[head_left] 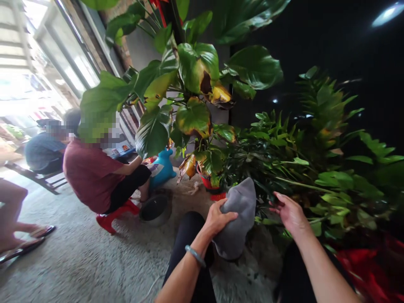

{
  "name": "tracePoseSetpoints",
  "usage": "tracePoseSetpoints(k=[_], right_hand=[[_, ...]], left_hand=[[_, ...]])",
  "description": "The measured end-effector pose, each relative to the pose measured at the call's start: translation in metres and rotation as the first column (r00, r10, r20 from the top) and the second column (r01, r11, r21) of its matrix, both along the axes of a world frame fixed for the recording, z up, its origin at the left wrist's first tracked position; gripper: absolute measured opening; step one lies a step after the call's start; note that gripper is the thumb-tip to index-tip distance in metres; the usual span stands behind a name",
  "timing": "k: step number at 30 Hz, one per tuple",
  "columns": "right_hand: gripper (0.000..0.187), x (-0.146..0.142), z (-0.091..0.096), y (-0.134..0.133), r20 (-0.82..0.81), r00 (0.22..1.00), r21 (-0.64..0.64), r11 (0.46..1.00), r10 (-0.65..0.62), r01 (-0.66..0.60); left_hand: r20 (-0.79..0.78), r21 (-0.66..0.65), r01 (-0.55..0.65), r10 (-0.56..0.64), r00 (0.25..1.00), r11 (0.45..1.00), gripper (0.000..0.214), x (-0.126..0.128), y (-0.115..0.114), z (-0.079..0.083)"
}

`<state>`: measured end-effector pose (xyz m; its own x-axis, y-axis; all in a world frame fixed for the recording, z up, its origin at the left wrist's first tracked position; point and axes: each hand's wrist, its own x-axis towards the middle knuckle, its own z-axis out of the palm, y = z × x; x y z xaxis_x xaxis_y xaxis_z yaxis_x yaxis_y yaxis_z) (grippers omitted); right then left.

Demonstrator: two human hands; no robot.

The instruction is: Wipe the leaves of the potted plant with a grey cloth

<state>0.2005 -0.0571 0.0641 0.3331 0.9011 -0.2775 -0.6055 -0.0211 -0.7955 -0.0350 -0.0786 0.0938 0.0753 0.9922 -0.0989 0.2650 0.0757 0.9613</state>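
Note:
A grey cloth (240, 210) is bunched in my left hand (219, 219), the thumb lying across its front and the fingers behind it. Between my knees the cloth hangs above the floor; a dark rounded edge shows under it, and I cannot make out what that is. My right hand (288, 212) is off to the right, fingers apart and slightly curled, with nothing in it. Close by it are the green leaves of a low leafy plant (277, 185). A bangle (195, 256) circles my left wrist.
A large potted plant (197, 71) with partly yellowed leaves rises ahead. To the left a person in a red shirt (91, 176) sits on a red stool (118, 214), near a dark basin (154, 208) and a blue bag (164, 168). Red material (362, 265) lies at lower right.

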Motion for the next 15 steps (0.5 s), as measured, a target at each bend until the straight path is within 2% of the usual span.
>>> tracePoseSetpoints(k=[1,3,5,7,8,9,11,13,15], right_hand=[[0.03,0.0,0.0,0.0,0.0,1.0,-0.003,1.0,-0.015,0.015],[0.032,0.001,0.0,0.0,-0.002,0.999,-0.004,0.999,-0.037,0.037],[0.035,0.001,0.001,0.0,-0.002,0.999,-0.001,0.999,-0.045,0.045],[0.036,0.0,0.003,0.0,0.002,0.999,0.004,0.999,-0.048,0.048],[0.037,-0.001,0.004,0.0,0.005,0.999,0.007,0.999,-0.05,0.05],[0.037,-0.002,0.005,0.0,0.008,0.999,0.01,0.999,-0.053,0.053],[0.036,-0.004,0.007,-0.001,0.014,0.998,0.016,0.998,-0.059,0.059],[0.036,-0.004,0.008,-0.001,0.019,0.998,0.023,0.998,-0.064,0.063],[0.035,-0.003,0.008,-0.002,0.024,0.997,0.029,0.997,-0.068,0.067]], left_hand=[[0.028,0.024,-0.031,0.03,0.999,0.999,0.049,-0.003,-0.003,0.004],[0.083,0.132,-0.168,0.158,0.984,0.977,0.054,-0.01,0.002,0.023],[0.127,0.265,-0.323,0.299,0.946,0.908,0.06,-0.012,0.019,0.046],[0.148,0.354,-0.381,0.351,0.925,0.854,0.059,-0.009,0.04,0.062],[0.138,0.361,-0.368,0.341,0.93,0.857,0.057,-0.006,0.049,0.064],[0.111,0.341,-0.332,0.313,0.943,0.879,0.054,-0.002,0.054,0.062],[0.017,0.244,-0.217,0.22,0.975,0.945,0.05,0.003,0.055,0.048],[-0.069,0.137,-0.113,0.123,0.99,0.984,0.049,0.004,0.042,0.03],[-0.065,0.081,-0.102,0.107,0.992,0.991,0.049,0.0,0.026,0.021]])
